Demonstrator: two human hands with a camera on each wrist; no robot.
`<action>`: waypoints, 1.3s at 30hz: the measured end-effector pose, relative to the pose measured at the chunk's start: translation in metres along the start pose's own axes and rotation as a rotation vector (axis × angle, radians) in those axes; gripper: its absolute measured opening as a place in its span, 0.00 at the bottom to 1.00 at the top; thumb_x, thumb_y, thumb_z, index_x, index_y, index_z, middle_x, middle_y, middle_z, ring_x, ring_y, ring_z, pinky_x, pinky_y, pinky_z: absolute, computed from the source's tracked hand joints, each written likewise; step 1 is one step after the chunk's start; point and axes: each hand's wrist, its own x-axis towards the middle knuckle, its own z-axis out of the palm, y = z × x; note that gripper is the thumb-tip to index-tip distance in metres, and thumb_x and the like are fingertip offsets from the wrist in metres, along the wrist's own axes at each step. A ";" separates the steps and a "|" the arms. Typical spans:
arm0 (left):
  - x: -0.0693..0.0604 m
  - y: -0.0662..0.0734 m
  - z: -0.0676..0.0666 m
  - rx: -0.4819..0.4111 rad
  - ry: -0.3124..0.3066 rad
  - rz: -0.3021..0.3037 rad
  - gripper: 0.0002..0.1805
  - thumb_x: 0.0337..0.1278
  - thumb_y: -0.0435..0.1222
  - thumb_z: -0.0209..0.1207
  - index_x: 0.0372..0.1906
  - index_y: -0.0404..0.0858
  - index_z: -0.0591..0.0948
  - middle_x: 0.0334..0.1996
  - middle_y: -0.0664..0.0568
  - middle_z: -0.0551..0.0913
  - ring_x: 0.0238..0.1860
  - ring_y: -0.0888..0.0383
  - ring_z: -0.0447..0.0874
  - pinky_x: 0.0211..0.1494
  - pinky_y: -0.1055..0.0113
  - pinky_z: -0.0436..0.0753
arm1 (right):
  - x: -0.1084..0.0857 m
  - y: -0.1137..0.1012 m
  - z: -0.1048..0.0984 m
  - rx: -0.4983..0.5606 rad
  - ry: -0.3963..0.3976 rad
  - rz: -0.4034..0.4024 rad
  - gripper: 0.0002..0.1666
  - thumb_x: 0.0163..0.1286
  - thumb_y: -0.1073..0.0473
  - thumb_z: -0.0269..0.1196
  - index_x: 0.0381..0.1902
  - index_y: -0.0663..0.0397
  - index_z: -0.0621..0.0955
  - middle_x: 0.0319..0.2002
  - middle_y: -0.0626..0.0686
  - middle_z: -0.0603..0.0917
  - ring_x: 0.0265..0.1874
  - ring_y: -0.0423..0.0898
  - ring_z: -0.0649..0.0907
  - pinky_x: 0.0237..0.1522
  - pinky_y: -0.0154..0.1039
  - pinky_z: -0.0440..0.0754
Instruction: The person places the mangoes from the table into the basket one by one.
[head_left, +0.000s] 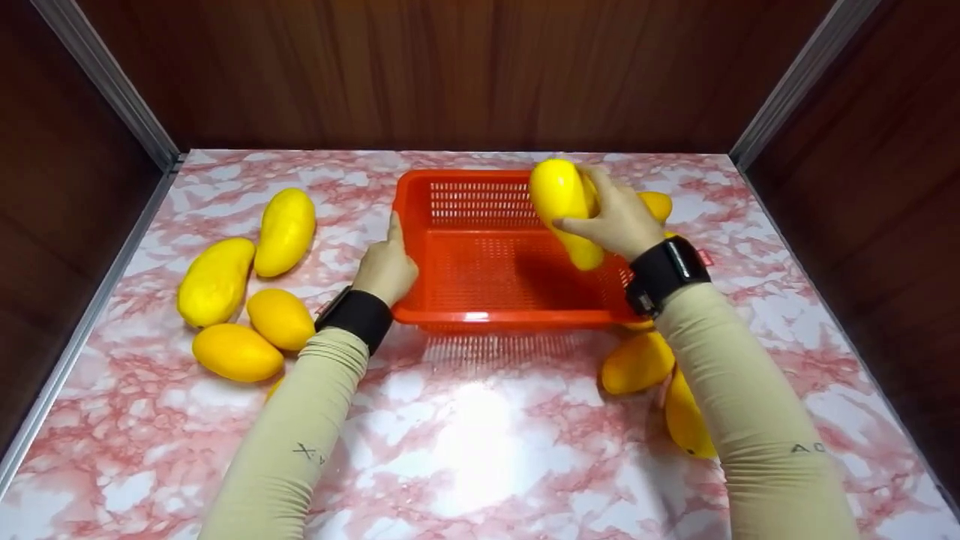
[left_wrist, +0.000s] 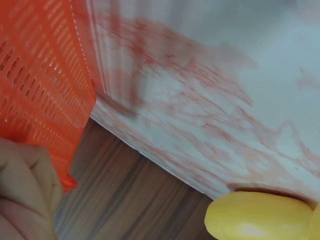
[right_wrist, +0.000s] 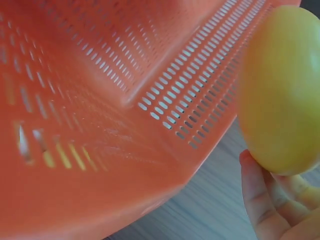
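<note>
A red plastic basket (head_left: 480,274) with slotted walls stands at the middle of the table. My left hand (head_left: 386,270) grips its left rim, the index finger lying along the edge; in the left wrist view curled fingers (left_wrist: 30,175) sit against the basket wall (left_wrist: 45,85). Over the basket's right side, my right hand (head_left: 622,217) holds a yellow mango (head_left: 559,195) tilted in the air. The right wrist view has this mango (right_wrist: 282,90) above the fingertips (right_wrist: 255,185), near the slotted wall (right_wrist: 125,200). The basket floor shows no fruit in the head view.
Left of the basket lie several mangoes, among them a long one (head_left: 285,232) and a rounder one (head_left: 236,352). More mangoes (head_left: 637,364) lie to the right, partly hidden by my right arm. Wooden panels (head_left: 465,75) enclose the marbled table (head_left: 480,442).
</note>
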 end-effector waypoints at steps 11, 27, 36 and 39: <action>0.000 -0.001 0.000 0.001 0.017 0.023 0.42 0.61 0.29 0.46 0.79 0.31 0.43 0.36 0.31 0.83 0.39 0.38 0.83 0.46 0.49 0.79 | 0.012 -0.009 0.010 -0.171 -0.141 0.000 0.54 0.59 0.38 0.70 0.77 0.45 0.58 0.70 0.65 0.68 0.63 0.62 0.72 0.65 0.61 0.69; 0.001 0.001 0.001 0.027 0.011 0.020 0.42 0.62 0.29 0.45 0.79 0.31 0.43 0.36 0.31 0.83 0.38 0.38 0.83 0.46 0.49 0.79 | 0.015 0.001 0.039 -0.346 -0.386 -0.032 0.52 0.57 0.41 0.71 0.74 0.45 0.62 0.68 0.66 0.71 0.63 0.65 0.74 0.66 0.61 0.69; 0.002 0.000 -0.001 0.020 0.007 -0.002 0.43 0.61 0.30 0.47 0.79 0.31 0.42 0.38 0.32 0.83 0.40 0.39 0.83 0.48 0.49 0.79 | 0.016 0.005 0.050 -0.351 -0.428 -0.038 0.52 0.56 0.41 0.72 0.73 0.45 0.62 0.65 0.66 0.74 0.61 0.63 0.77 0.64 0.60 0.71; 0.002 0.000 0.000 0.016 0.007 -0.015 0.43 0.62 0.30 0.47 0.79 0.32 0.42 0.38 0.32 0.83 0.40 0.39 0.83 0.47 0.50 0.79 | 0.016 0.006 0.053 -0.360 -0.432 -0.043 0.52 0.55 0.41 0.72 0.73 0.46 0.62 0.64 0.66 0.75 0.60 0.63 0.77 0.64 0.60 0.71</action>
